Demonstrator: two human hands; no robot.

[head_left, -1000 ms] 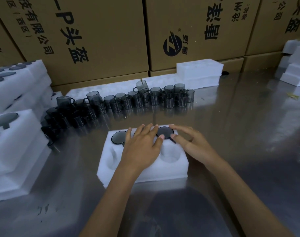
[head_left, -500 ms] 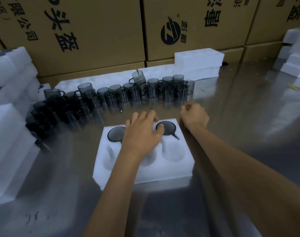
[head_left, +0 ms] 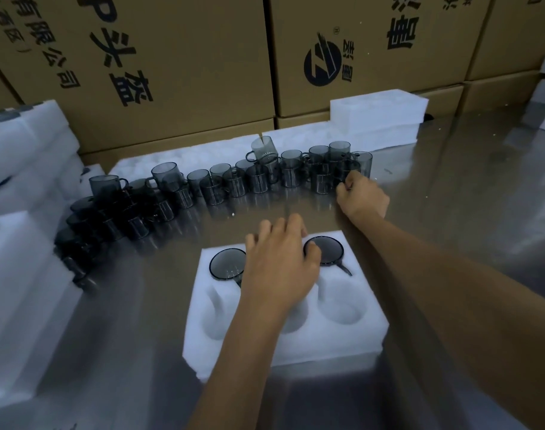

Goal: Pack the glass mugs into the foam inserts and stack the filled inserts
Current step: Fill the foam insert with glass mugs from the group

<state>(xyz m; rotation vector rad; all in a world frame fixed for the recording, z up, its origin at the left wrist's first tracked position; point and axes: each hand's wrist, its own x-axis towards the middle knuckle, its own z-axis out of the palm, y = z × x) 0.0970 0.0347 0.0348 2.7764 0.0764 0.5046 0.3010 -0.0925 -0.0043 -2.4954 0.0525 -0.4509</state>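
two smoked glass mugs (head_left: 323,250) sat in the far pockets of the foam insert (head_left: 283,308), the left hand (head_left: 280,268) resting flat on it while, beyond the insert, the right hand (head_left: 362,197) curled around another hard, slick, breakable mug (head_left: 349,172), probably best gripped by handle or wall.

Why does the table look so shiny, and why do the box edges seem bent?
Head view: the steel table mirrors the light, so pale glare streaks its right side and the glass mugs reflect beneath themselves. The wide-angle lens bows the cardboard boxes outward near the frame edges. The foam stacks at far left look soft and slightly blurred. Overall lighting is dim.
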